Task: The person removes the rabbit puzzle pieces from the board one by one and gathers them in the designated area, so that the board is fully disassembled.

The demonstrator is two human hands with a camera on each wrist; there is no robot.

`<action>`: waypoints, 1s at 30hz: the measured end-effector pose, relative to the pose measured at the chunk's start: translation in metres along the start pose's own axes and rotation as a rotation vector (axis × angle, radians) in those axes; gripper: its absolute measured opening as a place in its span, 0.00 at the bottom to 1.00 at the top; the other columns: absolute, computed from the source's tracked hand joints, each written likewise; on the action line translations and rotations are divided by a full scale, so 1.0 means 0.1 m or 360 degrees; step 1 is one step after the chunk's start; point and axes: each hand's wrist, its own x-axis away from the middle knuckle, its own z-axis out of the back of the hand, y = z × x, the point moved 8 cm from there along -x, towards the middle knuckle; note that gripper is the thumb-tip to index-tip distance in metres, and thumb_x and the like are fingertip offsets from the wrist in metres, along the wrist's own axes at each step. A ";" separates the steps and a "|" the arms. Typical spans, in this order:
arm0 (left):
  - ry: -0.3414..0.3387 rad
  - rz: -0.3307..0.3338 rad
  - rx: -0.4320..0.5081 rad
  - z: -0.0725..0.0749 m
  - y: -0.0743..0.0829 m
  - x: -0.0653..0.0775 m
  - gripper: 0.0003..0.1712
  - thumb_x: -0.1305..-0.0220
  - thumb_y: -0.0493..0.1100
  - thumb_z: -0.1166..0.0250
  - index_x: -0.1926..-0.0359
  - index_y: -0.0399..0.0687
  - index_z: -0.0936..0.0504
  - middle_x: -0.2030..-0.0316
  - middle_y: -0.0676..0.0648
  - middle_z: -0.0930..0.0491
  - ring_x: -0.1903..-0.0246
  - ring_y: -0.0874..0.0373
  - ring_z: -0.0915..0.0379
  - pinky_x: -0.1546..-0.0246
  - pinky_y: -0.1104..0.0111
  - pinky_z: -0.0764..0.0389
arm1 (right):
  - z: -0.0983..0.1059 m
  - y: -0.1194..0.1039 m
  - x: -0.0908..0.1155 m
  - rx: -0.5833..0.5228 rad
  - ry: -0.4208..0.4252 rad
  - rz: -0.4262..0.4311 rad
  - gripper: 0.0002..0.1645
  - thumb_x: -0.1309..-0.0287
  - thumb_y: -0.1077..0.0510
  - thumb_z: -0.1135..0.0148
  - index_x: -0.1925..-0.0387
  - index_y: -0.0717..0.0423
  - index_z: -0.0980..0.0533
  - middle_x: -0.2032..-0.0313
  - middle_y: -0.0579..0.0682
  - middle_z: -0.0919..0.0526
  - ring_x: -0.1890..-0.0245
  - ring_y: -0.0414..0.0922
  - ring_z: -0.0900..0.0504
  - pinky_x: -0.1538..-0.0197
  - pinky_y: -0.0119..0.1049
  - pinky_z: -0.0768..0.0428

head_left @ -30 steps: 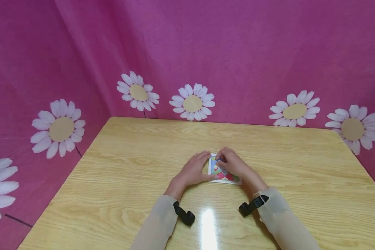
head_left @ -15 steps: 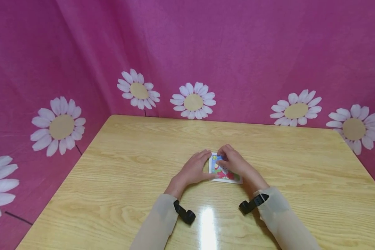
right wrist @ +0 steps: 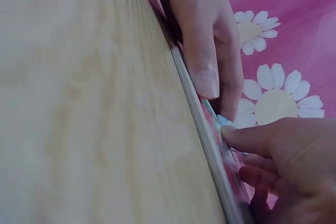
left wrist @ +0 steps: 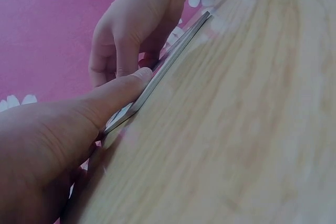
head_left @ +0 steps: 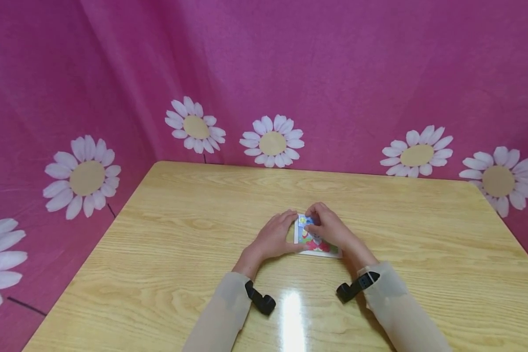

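Observation:
A small jigsaw puzzle [head_left: 318, 247] with a colourful picture and a white border lies flat on the wooden table. My left hand [head_left: 270, 239] holds it from the left, the thumb on the near border and the fingers at the far left corner. Over its upper part, my right hand [head_left: 330, 229] pinches a light blue puzzle piece [right wrist: 226, 121] between thumb and curled fingers. In the head view a piece with a yellow flower [head_left: 302, 221] shows at the puzzle's far left corner, beside the right fingertips. That hand covers the puzzle's far right part.
The wooden table [head_left: 193, 220] stretches round the puzzle on all sides. A pink cloth with white daisies [head_left: 334, 83] hangs behind and to the left. Both wrists wear black camera straps [head_left: 260, 299], and a light glare lies on the near tabletop.
Both hands stay nearly in place. The right fingers have shifted slightly, and the yellow-flower piece at the far left corner shows more fully now, with its edge standing out. The head view tilted a little.

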 end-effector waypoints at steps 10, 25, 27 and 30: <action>0.0013 0.0005 0.0019 0.01 0.00 -0.01 0.51 0.44 0.65 0.32 0.27 0.47 0.40 0.25 0.49 0.42 0.23 0.56 0.53 0.22 0.59 0.51 | 0.07 -0.06 0.06 0.0049 0.0241 0.0130 0.12 0.44 0.68 0.34 0.57 0.62 0.24 0.63 0.55 0.24 0.64 0.45 0.24 0.60 0.32 0.25; 0.0011 0.0024 0.0010 0.01 0.01 -0.01 0.52 0.45 0.65 0.32 0.27 0.48 0.40 0.25 0.49 0.42 0.23 0.54 0.52 0.22 0.58 0.50 | 0.19 -0.04 0.12 -0.0068 0.0339 0.0116 0.09 0.41 0.70 0.37 0.58 0.62 0.22 0.60 0.57 0.20 0.59 0.53 0.16 0.55 0.44 0.15; 0.0005 0.0037 0.0017 0.01 0.01 0.00 0.52 0.45 0.65 0.32 0.27 0.48 0.40 0.25 0.49 0.42 0.23 0.54 0.52 0.22 0.58 0.50 | 0.21 -0.01 0.13 -0.0088 0.0341 0.0095 0.09 0.42 0.71 0.37 0.58 0.63 0.22 0.59 0.58 0.20 0.59 0.55 0.15 0.55 0.47 0.15; -0.0006 0.0056 0.0023 0.01 0.00 0.01 0.52 0.45 0.66 0.32 0.26 0.49 0.40 0.25 0.50 0.43 0.23 0.54 0.53 0.22 0.58 0.50 | 0.25 0.05 0.16 -0.0104 0.0352 0.0075 0.10 0.42 0.71 0.37 0.58 0.64 0.21 0.58 0.59 0.20 0.59 0.55 0.15 0.55 0.45 0.15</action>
